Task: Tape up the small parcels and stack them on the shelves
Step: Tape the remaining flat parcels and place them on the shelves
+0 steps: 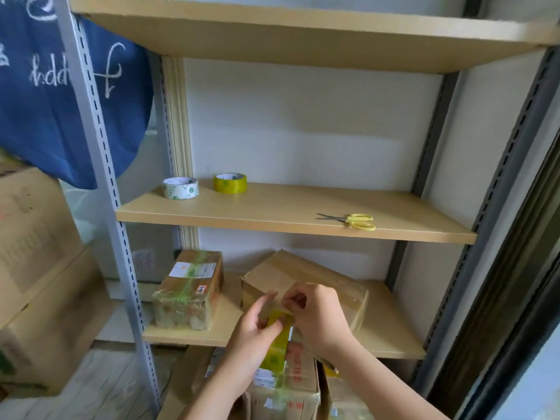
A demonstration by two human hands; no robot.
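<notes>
Both hands, left (257, 325) and right (315, 310), pinch a yellow tape strip (280, 338) over the parcel (288, 386); next, press it flat.

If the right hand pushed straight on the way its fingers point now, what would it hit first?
The right hand points left toward the left hand. Both pinch the yellow tape strip over the parcel, so it would likely meet the left hand's fingers first, though depth is unclear.
</notes>
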